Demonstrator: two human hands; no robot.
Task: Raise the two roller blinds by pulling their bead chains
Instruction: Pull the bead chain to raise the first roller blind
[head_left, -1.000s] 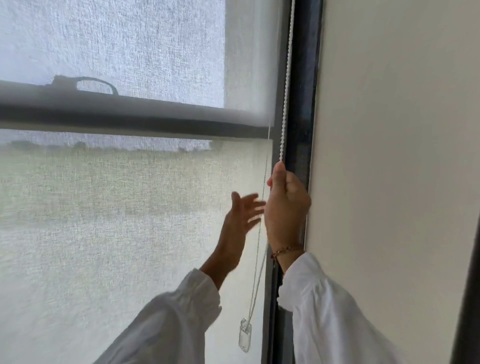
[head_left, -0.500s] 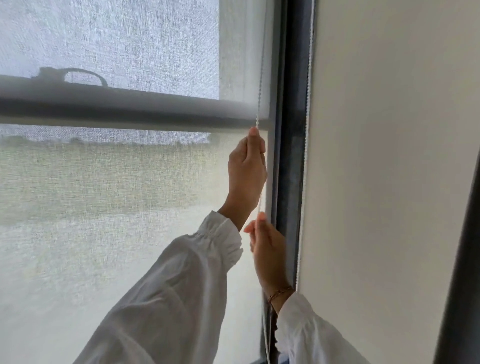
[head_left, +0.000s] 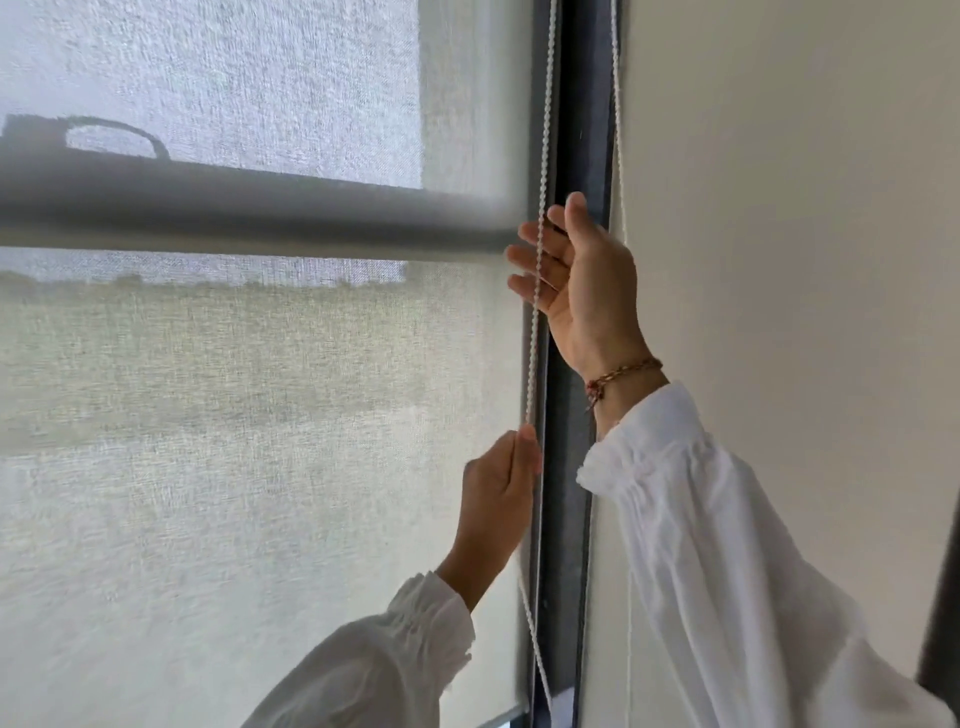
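Blind: your sheer roller blind (head_left: 234, 415) fills the left of the view, hanging in front of the window, its woven cloth letting pale daylight through.
Frame bar: a grey horizontal bar (head_left: 249, 213) shows as a shadow behind the cloth, crossing the upper part, with a curved handle shape (head_left: 111, 134) above it at the far left.
Bottom edge: the blind's lower hem (head_left: 498, 719) shows near the bottom of the view, just left of the dark frame.
Left hand: your left hand (head_left: 498, 512) is low, beside the right edge of the blind, its fingers (head_left: 522, 457) clamped on the bead chain.
Bead chain: the white bead chain (head_left: 540, 171) runs down from the top edge, crosses in front of your right palm, enters your left fist and trails out slack below it.
Window frame: a dark vertical post (head_left: 569, 519) stands just right of the chain.
Right hand: your right hand (head_left: 584, 283) is raised above the left, palm turned toward the chain, fingers (head_left: 535, 260) spread apart and holding nothing; a woven bracelet (head_left: 621, 375) circles its wrist.
Second chain: another white cord (head_left: 618, 104) hangs along the post's right side, passing behind your right hand.
Sleeves: loose white sleeves (head_left: 727, 571) cover both forearms.
Wall: a plain cream surface (head_left: 805, 208) fills the right side.
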